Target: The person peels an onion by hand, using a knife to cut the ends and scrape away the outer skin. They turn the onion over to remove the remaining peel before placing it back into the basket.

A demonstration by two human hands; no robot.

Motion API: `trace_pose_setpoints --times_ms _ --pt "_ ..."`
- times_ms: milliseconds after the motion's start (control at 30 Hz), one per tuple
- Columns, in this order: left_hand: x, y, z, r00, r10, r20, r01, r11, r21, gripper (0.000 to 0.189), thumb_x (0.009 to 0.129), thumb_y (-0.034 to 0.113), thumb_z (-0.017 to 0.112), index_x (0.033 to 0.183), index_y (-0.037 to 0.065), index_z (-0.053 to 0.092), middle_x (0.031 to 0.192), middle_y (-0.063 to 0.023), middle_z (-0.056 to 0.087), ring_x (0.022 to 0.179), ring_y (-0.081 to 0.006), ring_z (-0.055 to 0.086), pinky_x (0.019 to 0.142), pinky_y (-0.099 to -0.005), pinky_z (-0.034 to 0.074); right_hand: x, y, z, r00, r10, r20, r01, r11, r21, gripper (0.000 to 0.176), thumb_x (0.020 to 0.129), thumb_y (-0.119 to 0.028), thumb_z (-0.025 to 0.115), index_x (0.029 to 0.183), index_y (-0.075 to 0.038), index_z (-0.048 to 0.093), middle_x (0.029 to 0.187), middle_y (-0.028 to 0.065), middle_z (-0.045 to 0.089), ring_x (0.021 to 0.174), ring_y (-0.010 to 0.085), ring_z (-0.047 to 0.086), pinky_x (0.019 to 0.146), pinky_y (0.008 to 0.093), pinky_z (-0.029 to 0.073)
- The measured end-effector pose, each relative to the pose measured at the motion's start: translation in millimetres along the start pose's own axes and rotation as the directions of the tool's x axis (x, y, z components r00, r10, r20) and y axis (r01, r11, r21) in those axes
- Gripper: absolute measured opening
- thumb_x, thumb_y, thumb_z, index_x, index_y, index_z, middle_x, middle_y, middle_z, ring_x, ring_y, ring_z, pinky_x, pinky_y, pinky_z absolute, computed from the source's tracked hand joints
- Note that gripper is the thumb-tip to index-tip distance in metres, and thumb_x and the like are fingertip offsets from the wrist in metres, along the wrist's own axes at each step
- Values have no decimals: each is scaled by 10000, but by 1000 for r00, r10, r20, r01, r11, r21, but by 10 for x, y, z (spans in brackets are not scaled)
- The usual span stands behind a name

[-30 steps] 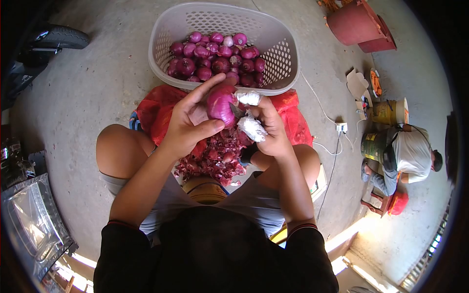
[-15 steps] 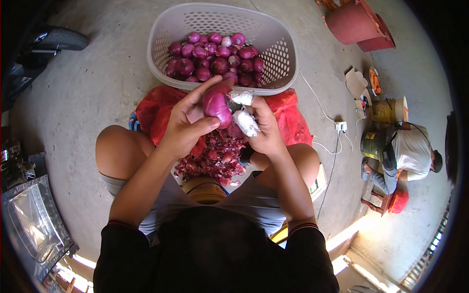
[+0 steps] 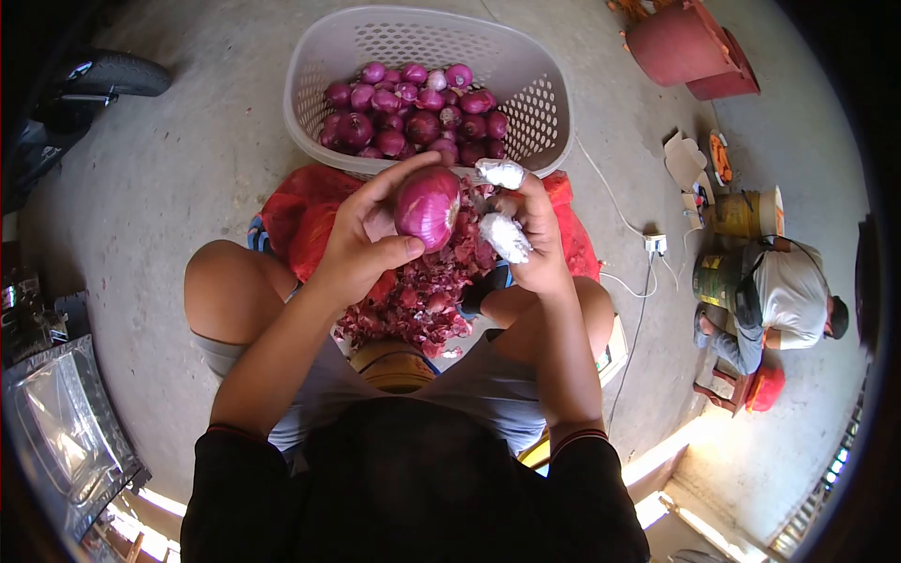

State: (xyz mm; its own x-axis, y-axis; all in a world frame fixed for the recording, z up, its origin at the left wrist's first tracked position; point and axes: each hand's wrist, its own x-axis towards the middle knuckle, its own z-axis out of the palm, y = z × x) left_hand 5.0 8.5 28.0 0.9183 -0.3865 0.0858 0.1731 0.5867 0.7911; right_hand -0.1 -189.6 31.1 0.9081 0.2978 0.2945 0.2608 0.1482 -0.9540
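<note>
Holding a red onion near the centre of the frame, the left hand clamps it between thumb and fingers, just below the pale perforated basket at upper centre. The right hand, to the right and just beside the onion, bears white wrapping on its thumb and on one finger; these two tips stand apart from each other and clear of the onion. Whether the partly hidden fingers between them pinch anything cannot be told. Beneath the hands lie a heap of loose skins and a red mesh sack; more onions fill the basket's lower part. At right, a second person sits bent forward. Possible faults, by judgement: the smooth, rounded onion could slip from a loosened left grip and drop into the skins; the bulky wrapping could dull the right hand's feel and cause a fumble at the onion.
</note>
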Motion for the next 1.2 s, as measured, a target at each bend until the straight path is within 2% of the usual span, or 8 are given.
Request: trace_pose_setpoints --times_ms 167,400,667,767,867,967,1100,1200 --pt "10 8 -11 1000 23 -16 -21 995 96 797 701 104 716 1372 -66 320 1363 -179 425 1248 -225 444 1062 -357 332 -34 123 -38 996 -60 73 75 970 -231 567 796 -7 639 1302 -49 388 929 102 632 701 128 575 675 254 433" --pt "-1 -53 -15 996 77 50 -84 983 163 749 732 52 698 1364 -83 320 1376 -194 406 1273 -249 413 1072 -373 310 -38 201 -60 988 -108 111 142 922 -361 567 740 -38 661 1261 -53 436 705 117 607 594 222 579 612 284 442" --pt "0 -45 -41 995 79 63 -87 987 132 714 715 -70 674 1358 -47 365 1353 -142 439 1253 -203 430 1046 -346 345 -17 -15 -56 990 63 128 -3 907 -422 543 725 -29 660 1233 -56 472 774 128 632 682 258 630 650 292 465" --pt "-6 -55 -48 995 77 60 -84 989 125 712 715 -66 675 1357 -47 368 1350 -138 439 1243 -200 436 1044 -347 346 20 84 -41 986 -114 124 155 898 -413 535 735 1 643 1237 -54 466 926 148 649 811 271 658 726 300 485" --pt "-6 -56 -43 996 69 62 -76 990 118 715 713 -57 679 1357 -47 369 1344 -134 443 1233 -196 443 1043 -346 347 13 125 -53 989 -104 108 139 907 -398 539 750 17 635 1251 -57 451 1058 156 631 935 264 652 811 311 479" --pt "-6 -32 -26 995 65 71 -72 992 103 723 708 -52 681 1358 -51 364 1337 -131 448 1227 -194 447 1041 -345 348 -16 192 -61 998 -53 27 59 942 -332 552 759 15 640 1266 -46 432 1083 156 621 903 236 647 809 297 468" --pt "3 -7 -25 997 53 59 -59 993 103 730 706 -55 678 1361 -55 355 1333 -132 451 1225 -192 447 1042 -340 346 2 37 24 999 -36 -7 35 985 -167 556 767 -27 654 1275 -44 429 925 129 647 796 185 630 758 271 455" --pt "2 -8 -21 998 51 44 -56 988 141 747 722 36 699 1362 -77 331 1352 -173 434 1242 -218 439 1056 -353 330 -31 59 -64 993 -51 104 82 940 -330 543 765 -68 672 1261 -47 453 794 110 641 712 186 620 689 262 451"
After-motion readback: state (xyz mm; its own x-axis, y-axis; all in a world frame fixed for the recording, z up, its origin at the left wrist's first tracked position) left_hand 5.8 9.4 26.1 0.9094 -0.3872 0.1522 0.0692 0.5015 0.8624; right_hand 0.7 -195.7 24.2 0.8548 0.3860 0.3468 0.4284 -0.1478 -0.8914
